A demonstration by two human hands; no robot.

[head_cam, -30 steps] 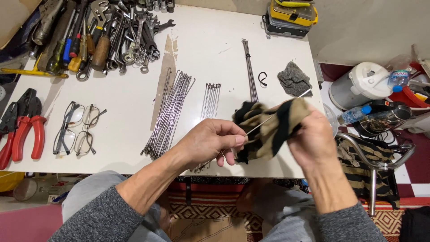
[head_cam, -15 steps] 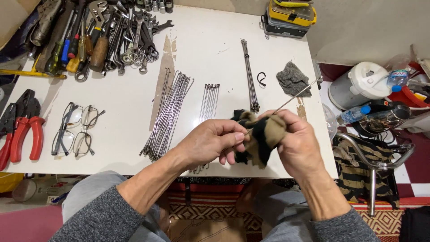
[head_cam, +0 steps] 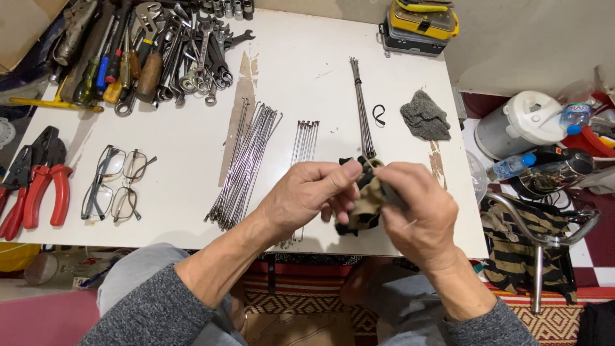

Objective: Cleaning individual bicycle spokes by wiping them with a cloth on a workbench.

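1. Cloth (head_cam: pixel 364 204), tan and black, was bunched between my two hands just above the near edge of the white tabletop (head_cam: pixel 301 57).
2. My left hand (head_cam: pixel 307 195) was closed, thumb and fingertips pinched at the top of the cloth; whether the thin metal rod was in that pinch I could not tell.
3. My right hand (head_cam: pixel 416 211) was closed around the cloth from the 3 o'clock side, fingers wrapped over it, and the two hands touched at the thumbs.
4. A thin pale line showed by my right palm, perhaps the rod's end, too faint to be sure.
5. At 12 o'clock from the cloth a tight bundle of long spokes (head_cam: pixel 360 102) ran away from me, its near end just beside my fingers.
6. At 11 o'clock lay a short row of spokes (head_cam: pixel 305 142), and further toward 10 o'clock a loose heap of spokes (head_cam: pixel 246 163).
7. At 1 o'clock a grey scouring pad (head_cam: pixel 425 117) lay near a small black rubber loop (head_cam: pixel 378 114).
8. At 9 o'clock, well apart, two pairs of eyeglasses (head_cam: pixel 115 182) lay side by side, with red-handled pliers (head_cam: pixel 38 189) beyond them at the tabletop's edge.
9. At 10 to 11 o'clock, at the far corner, wrenches and screwdrivers (head_cam: pixel 160 51) were piled together.
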